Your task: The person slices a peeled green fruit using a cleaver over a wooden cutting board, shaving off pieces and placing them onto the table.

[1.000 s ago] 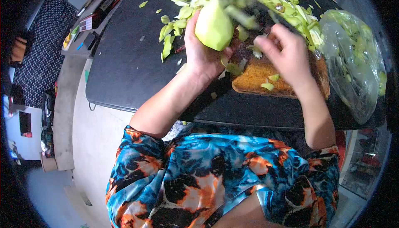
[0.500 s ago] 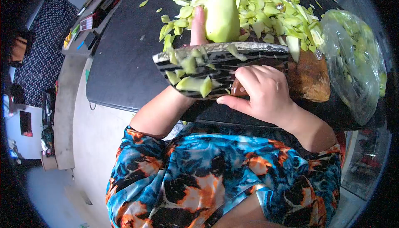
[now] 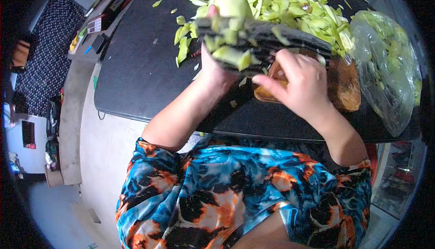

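My left hand (image 3: 214, 65) is closed round a large peeled pale-green fruit (image 3: 232, 2), possibly a green papaya, and holds it up with a thumb showing on its left side. Most of those fingers are hidden behind the blade. My right hand (image 3: 304, 77) grips a broad cleaver (image 3: 272, 38) by its handle, the blade tilted across the lower part of the fruit and blurred by motion. Several pale-green slices cling to the blade. Below and right of it lies a wooden chopping board (image 3: 343, 83), partly covered by my right hand.
A heap of cut green slices (image 3: 299, 11) spreads over the far side of the black table (image 3: 136, 63). At the right edge sits a clear plastic bag (image 3: 385, 67) with green pieces inside. Loose slivers (image 3: 182, 49) lie left of the fruit.
The cleaver and my right hand have moved up and to the right, with the blade tilting more. The fruit has shifted slightly up and left, and more of the board's front shows.
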The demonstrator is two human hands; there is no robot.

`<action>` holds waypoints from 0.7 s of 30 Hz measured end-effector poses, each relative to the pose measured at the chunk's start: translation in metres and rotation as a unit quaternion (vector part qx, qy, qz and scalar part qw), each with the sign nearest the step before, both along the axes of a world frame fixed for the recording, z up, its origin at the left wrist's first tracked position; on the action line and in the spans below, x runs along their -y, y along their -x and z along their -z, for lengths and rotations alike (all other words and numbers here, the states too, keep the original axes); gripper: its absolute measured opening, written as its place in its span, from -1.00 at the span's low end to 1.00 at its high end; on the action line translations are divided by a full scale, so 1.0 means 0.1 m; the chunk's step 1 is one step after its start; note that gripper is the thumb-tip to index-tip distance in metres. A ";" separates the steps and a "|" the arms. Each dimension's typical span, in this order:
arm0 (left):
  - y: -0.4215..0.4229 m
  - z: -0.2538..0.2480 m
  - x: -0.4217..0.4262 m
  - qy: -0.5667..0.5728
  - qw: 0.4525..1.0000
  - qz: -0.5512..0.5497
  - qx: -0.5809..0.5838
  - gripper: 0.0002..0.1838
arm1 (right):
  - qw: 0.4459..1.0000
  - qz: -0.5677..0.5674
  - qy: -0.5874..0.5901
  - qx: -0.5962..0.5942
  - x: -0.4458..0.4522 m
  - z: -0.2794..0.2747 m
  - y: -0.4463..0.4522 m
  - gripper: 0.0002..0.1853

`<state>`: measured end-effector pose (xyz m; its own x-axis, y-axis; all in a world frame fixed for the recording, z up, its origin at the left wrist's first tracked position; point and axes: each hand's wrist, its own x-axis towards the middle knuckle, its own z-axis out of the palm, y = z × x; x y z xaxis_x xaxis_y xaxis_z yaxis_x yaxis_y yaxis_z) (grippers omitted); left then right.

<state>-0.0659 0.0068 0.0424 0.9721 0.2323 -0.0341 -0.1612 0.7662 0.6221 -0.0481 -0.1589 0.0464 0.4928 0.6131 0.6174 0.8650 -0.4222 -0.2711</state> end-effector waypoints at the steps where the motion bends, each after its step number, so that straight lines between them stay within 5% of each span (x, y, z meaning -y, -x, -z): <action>1: 0.02 0.00 0.04 -0.007 0.998 -0.059 -0.002 -0.31 | 1.000 0.025 -0.002 -0.016 0.02 -0.01 -0.06 -0.55; 5: 0.00 0.01 0.01 -0.096 0.995 -0.035 0.008 -0.31 | 0.962 0.146 -0.154 -0.171 0.24 -0.13 -0.55 -0.54; 7: -0.02 0.01 -0.01 -0.113 0.993 -0.022 0.008 -0.31 | 0.961 0.156 -0.172 -0.154 0.38 -0.09 -0.77 -0.55; 12: -0.17 0.10 -0.15 -0.257 0.964 -0.001 0.072 -0.38 | 0.954 0.062 -0.208 -0.207 0.35 -0.12 -0.73 -0.60; 14: -0.19 0.09 -0.14 -0.462 0.875 -0.114 0.092 -0.43 | 0.976 0.073 -0.130 -0.158 0.38 -0.14 -0.71 -0.63; 16: -0.33 0.19 -0.26 -0.677 0.684 -0.228 0.148 -0.45 | 0.972 0.032 -0.137 -0.187 0.39 -0.11 -0.71 -0.63; 19: -0.37 0.24 -0.35 -0.763 0.592 -0.230 0.120 -0.44 | 0.982 0.061 -0.042 -0.175 0.44 -0.19 -0.63 -0.61; 21: -0.34 0.21 -0.40 -0.776 0.583 -0.222 0.092 -0.51 | 0.988 0.114 0.052 -0.091 0.46 -0.29 -0.47 -0.60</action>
